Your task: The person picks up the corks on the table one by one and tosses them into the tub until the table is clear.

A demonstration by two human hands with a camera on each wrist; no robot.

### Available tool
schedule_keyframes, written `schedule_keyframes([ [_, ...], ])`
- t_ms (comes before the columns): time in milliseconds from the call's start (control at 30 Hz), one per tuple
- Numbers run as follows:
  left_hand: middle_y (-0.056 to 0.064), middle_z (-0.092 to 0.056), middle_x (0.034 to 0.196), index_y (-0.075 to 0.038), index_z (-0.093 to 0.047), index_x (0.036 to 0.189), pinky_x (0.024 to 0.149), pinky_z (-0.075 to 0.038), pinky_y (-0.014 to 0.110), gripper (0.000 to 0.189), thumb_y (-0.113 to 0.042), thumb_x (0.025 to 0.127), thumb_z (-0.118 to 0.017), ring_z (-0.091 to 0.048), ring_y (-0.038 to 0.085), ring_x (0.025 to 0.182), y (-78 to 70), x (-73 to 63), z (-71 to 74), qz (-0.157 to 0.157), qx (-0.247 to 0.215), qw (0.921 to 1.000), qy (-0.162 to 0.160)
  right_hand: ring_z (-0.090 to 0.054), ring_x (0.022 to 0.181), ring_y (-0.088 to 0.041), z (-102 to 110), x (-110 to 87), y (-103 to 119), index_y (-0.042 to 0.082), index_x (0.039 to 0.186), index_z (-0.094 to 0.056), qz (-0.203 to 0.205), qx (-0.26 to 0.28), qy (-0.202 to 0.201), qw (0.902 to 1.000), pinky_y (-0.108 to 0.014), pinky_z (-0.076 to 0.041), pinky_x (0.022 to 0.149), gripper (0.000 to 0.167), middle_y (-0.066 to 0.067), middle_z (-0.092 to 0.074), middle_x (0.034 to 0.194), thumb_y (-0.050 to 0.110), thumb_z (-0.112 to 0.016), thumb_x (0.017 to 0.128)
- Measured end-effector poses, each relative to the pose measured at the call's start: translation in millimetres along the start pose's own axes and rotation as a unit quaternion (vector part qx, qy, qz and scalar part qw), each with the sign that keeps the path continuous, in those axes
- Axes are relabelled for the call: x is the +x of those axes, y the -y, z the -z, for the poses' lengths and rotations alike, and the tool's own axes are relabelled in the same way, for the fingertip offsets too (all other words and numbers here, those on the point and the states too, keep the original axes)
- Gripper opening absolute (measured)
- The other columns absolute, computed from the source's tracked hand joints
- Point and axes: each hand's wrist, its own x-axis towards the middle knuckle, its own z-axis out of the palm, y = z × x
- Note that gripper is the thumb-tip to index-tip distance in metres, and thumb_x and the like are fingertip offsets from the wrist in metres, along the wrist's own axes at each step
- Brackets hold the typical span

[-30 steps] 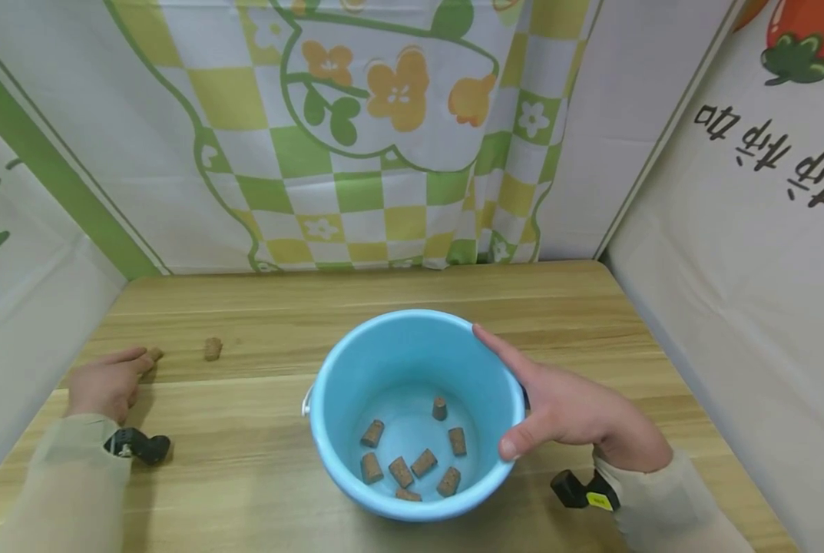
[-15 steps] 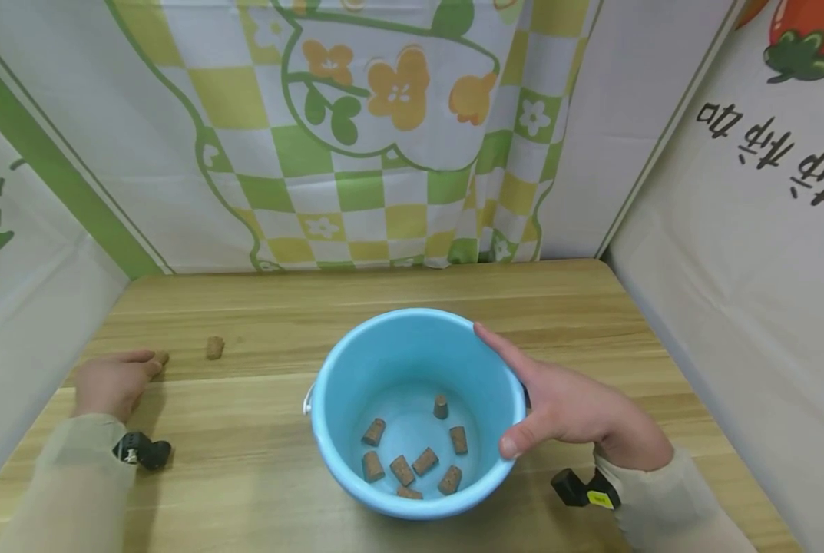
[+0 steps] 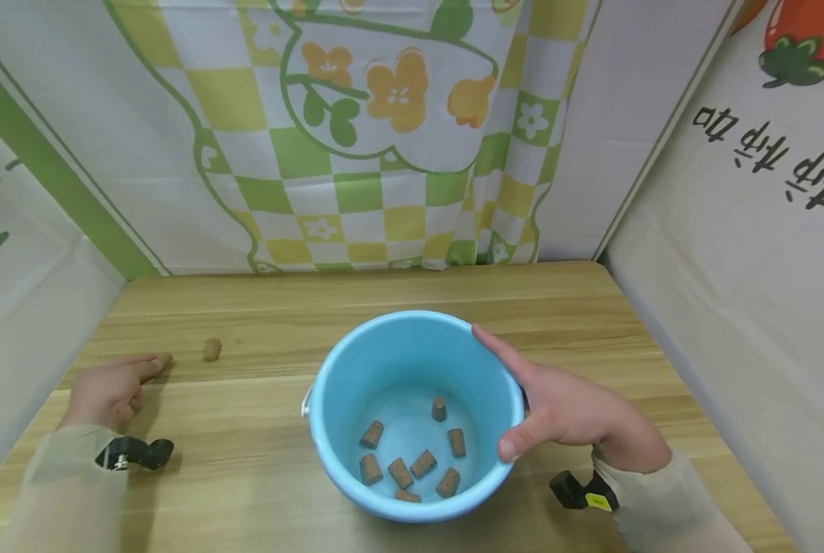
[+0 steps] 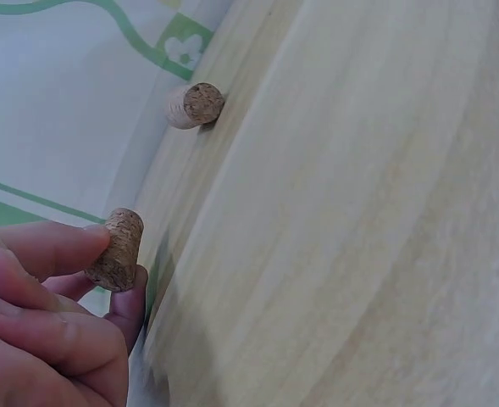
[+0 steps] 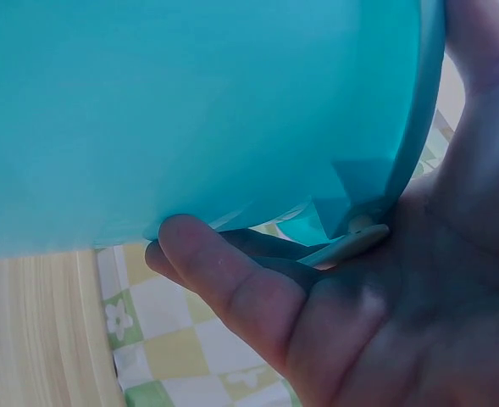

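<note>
My left hand is at the left of the table and pinches a cork between thumb and fingertips. In the left wrist view that cork is tilted, close over the wood. A second cork lies on the table just to the right of this hand. My right hand grips the light blue bucket at its right side, thumb and forefinger spread along the rim. Its other fingers reach under the wall in the right wrist view, beside the handle. Several corks lie on the bucket's floor, one upright.
The wooden table ends at the back against a checked, flowered curtain. White printed cloth walls close in both sides. A white handle joint sticks out at the bucket's left.
My left hand has moved slightly to the right, carrying the pinched cork closer to the one lying on the table. The right hand and bucket have stayed in place.
</note>
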Motion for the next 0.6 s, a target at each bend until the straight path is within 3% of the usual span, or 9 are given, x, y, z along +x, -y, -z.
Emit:
schedule_keyframes([
  [300,-0.011,-0.063,0.082,-0.045,-0.072,0.084,0.037,-0.04,0.027,0.017,-0.03,0.093,-0.075,-0.046,0.005,0.047,-0.8,-2.1,3.0,0.015,-0.002,0.9996,0.023,-0.052,0.119,-0.045,-0.6,0.4,0.0,0.031,0.16,0.005,0.002,-0.004,-0.003,1.0,-0.048,-0.049,0.093,0.128,-0.022,-0.03,0.153,0.026,-0.09,0.075],
  [433,-0.015,-0.062,0.09,-0.042,-0.075,0.09,0.035,-0.038,0.024,0.013,-0.033,0.096,-0.07,-0.043,0.002,0.048,-2.4,-3.3,6.4,0.023,-0.048,0.9951,0.083,-0.051,0.12,-0.045,-0.6,0.4,0.3,0.031,0.16,0.005,0.003,-0.008,-0.004,1.0,-0.049,-0.049,0.093,0.128,-0.022,-0.029,0.153,0.024,-0.09,0.075],
  [533,-0.016,-0.063,0.095,-0.034,-0.077,0.093,0.035,-0.038,0.022,0.011,-0.029,0.097,-0.069,-0.044,0.002,0.05,-8.8,-4.6,5.0,0.032,-0.118,0.9855,0.118,-0.051,0.12,-0.046,-0.5,0.5,-0.1,0.031,0.16,0.005,0.004,-0.007,-0.002,1.0,-0.049,-0.049,0.092,0.128,-0.022,-0.029,0.153,0.024,-0.09,0.075],
  [600,-0.014,-0.061,0.083,-0.032,-0.074,0.098,0.035,-0.037,0.022,0.008,-0.03,0.098,-0.067,-0.042,0.002,0.049,-15.5,-6.4,2.1,0.031,-0.135,0.9812,0.134,-0.051,0.12,-0.045,-0.5,0.5,-0.3,0.032,0.16,0.005,0.004,-0.006,-0.002,1.0,-0.049,-0.049,0.092,0.128,-0.022,-0.029,0.153,0.023,-0.09,0.075],
])
